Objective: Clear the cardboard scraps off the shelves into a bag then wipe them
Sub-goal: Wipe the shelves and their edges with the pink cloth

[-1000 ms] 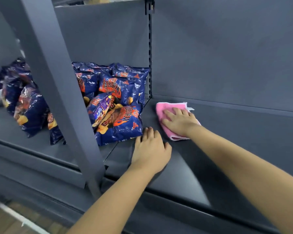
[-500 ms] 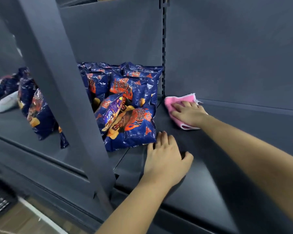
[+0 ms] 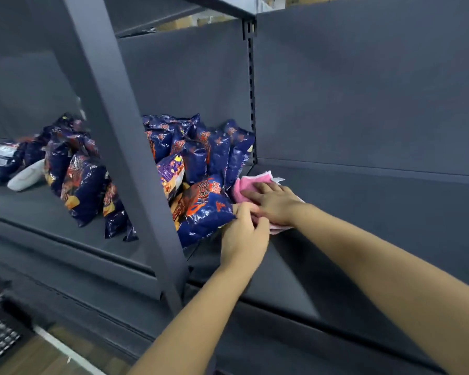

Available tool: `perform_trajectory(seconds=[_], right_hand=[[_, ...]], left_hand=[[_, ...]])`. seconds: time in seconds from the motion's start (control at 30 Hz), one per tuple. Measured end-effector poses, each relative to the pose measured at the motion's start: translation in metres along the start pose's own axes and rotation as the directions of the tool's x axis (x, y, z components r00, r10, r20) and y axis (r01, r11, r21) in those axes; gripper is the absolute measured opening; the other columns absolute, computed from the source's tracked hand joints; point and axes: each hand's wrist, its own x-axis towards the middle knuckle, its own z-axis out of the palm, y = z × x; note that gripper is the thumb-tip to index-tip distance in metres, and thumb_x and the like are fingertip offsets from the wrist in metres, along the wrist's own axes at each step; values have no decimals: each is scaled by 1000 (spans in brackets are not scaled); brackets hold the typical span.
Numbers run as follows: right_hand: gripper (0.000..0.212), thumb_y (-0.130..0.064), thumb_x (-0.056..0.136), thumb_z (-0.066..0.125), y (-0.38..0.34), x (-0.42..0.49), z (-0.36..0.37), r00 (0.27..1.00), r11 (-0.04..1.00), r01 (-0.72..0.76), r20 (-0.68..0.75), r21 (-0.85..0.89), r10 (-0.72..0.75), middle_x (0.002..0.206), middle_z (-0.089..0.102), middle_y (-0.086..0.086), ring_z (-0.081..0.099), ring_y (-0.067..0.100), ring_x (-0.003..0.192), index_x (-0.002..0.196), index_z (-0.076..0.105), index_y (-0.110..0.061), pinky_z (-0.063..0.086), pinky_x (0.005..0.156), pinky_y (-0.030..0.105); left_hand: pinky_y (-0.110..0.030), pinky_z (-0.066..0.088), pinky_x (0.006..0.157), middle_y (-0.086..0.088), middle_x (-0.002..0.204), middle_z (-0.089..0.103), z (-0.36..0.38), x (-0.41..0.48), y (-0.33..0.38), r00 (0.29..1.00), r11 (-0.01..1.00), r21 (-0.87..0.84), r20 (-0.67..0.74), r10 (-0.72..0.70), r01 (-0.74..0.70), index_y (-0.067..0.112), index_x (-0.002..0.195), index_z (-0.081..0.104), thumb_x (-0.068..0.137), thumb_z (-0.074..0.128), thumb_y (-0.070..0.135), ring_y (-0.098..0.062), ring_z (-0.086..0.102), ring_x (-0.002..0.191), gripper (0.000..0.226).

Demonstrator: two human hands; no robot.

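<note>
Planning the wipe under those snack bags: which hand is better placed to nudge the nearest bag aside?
Probably the left hand: its fingertips already touch the nearest snack bag, while the right hand lies flat on the pink cloth.

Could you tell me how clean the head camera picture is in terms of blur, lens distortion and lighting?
In the head view: wide-angle bending tilts the grey shelf upright; the snack bags behind it at left are smeared by motion, while the pink cloth under the right hand stays fairly sharp; the light is dim and even, with soft shadow under the left hand and no glare.
</note>
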Motion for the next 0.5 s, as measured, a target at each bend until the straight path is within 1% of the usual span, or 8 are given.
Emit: perform_trajectory(seconds=[0.03, 0.13, 0.17, 0.23, 0.33, 0.43, 0.5], right_hand=[[55, -50, 97, 25, -4, -7, 0, 1000, 1000, 2, -3, 8, -2, 159, 8, 2, 0, 24, 147, 149, 14, -35, 3, 117, 42], [56, -49, 97, 25, -10, -22, 2, 1000, 1000, -28, -11, 1, 28, 157, 12, 4, 2, 24, 146, 149, 15, -32, 4, 117, 43], [56, -48, 97, 25, -10, -26, 3, 999, 999, -50, -13, 0, 50, 157, 14, 5, 4, 24, 146, 149, 16, -30, 5, 117, 43], [53, -47, 98, 24, -13, -30, 4, 995, 995, -95, -22, 8, 95, 156, 16, 7, 8, 26, 145, 148, 19, -29, 6, 117, 43], [51, -44, 98, 23, -18, -35, 4, 990, 990, -135, -28, 47, 137, 154, 18, 7, 11, 27, 144, 147, 23, -28, 7, 116, 42], [51, -45, 98, 24, -21, -41, 5, 989, 989, -138, -47, 57, 141, 154, 20, 8, 13, 28, 143, 146, 24, -26, 8, 117, 43], [51, -45, 98, 24, -23, -47, 7, 992, 993, -113, -50, 43, 115, 154, 19, 8, 12, 27, 144, 146, 24, -27, 7, 117, 42]], left_hand=[[-30, 34, 87, -6, 115, 51, -2, -2, 0, 1000, 1000, 6, 4, -4, 4, 13, 109, 52, 92, 46, 14, -29, 52, 114, 18], [-29, 36, 90, -4, 127, 49, -8, -9, 0, 997, 990, 135, 70, 38, -47, 13, 120, 52, 93, 46, 18, -26, 50, 118, 28], [-28, 37, 91, -4, 128, 49, -10, -12, 0, 996, 989, 142, 84, 37, -48, 13, 121, 52, 93, 46, 19, -25, 50, 119, 30], [-29, 39, 95, -4, 126, 54, -14, -16, -1, 993, 995, 102, 121, 9, -22, 13, 119, 56, 92, 47, 19, -25, 51, 118, 29], [-33, 43, 98, -6, 117, 62, -22, -20, -3, 989, 998, 59, 145, 21, -30, 12, 108, 63, 89, 49, 17, -26, 55, 113, 24], [-36, 48, 89, -9, 102, 68, -30, -17, -7, 995, 999, 38, 98, 2, -6, 13, 93, 67, 88, 48, 18, -30, 60, 101, 20], [-38, 52, 85, -11, 89, 70, -34, -10, -8, 996, 1000, 2, 82, -26, 26, 12, 76, 66, 85, 48, 18, -31, 64, 92, 21]])
